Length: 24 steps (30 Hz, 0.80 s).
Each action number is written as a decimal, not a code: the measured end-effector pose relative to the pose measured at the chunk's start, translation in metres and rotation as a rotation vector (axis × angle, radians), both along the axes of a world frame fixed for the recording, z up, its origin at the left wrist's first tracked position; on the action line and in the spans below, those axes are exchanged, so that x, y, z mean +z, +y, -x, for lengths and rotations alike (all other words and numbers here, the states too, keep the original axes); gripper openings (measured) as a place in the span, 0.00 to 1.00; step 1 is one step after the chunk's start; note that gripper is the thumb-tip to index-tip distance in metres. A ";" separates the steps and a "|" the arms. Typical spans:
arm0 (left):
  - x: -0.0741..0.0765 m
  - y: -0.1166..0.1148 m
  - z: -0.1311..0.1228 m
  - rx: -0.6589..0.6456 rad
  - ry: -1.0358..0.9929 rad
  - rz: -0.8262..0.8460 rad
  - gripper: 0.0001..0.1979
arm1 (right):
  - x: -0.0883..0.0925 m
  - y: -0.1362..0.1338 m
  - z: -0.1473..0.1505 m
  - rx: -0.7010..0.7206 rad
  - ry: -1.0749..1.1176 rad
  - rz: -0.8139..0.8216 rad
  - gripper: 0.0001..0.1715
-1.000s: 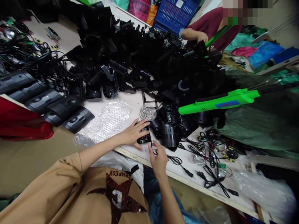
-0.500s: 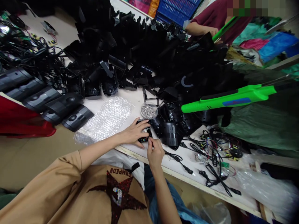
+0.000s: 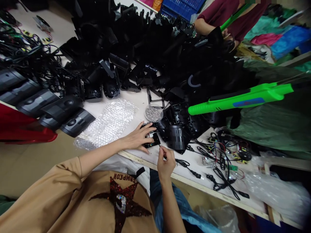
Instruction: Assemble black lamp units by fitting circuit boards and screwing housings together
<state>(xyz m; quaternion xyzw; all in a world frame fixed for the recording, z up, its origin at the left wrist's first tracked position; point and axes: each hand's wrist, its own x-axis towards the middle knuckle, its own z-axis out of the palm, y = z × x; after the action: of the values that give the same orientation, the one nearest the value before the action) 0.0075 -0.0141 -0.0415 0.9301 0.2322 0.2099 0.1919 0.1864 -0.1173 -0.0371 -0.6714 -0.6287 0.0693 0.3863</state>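
My left hand [image 3: 138, 138] lies over a small black circuit part [image 3: 152, 139] near the table's front edge, fingers spread and pressing on it. Just to its right, my right hand [image 3: 166, 162] is closed in a pinch on a thin wire or small piece that I cannot make out; it hovers beside the part. A shallow dish of small silver screws [image 3: 153, 114] sits just beyond the part. Black plastic housings [image 3: 178, 129] lie right of the dish.
A big heap of black plastic parts [image 3: 145, 48] fills the table's middle and back. Bubble wrap [image 3: 109, 124] lies left of my hands, grey housings [image 3: 53, 110] further left, tangled cables [image 3: 223, 158] on the right. A green tool [image 3: 240, 98] hangs above. Another person [image 3: 218, 19] works opposite.
My right hand rose to the black part, closed into a pinch, then drew back slightly toward the table's edge. My left hand stayed on the part.
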 end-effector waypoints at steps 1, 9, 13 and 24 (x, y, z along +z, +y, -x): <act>0.000 0.000 0.000 -0.005 0.001 0.002 0.19 | 0.001 0.002 0.000 0.004 -0.015 -0.008 0.09; 0.000 0.001 -0.004 -0.009 -0.006 0.018 0.17 | 0.008 0.017 -0.007 0.103 -0.188 0.082 0.11; 0.000 0.002 -0.006 -0.002 0.009 0.010 0.18 | 0.007 0.022 -0.006 0.132 -0.208 0.103 0.12; 0.000 0.001 -0.008 0.014 -0.001 0.031 0.17 | 0.004 0.020 -0.003 0.125 -0.178 0.100 0.11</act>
<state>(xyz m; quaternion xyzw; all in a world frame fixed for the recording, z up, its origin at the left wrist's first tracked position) 0.0154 -0.0127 -0.0420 0.9253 0.2420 0.2080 0.2050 0.1895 -0.0978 -0.0327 -0.6527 -0.6970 0.0646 0.2897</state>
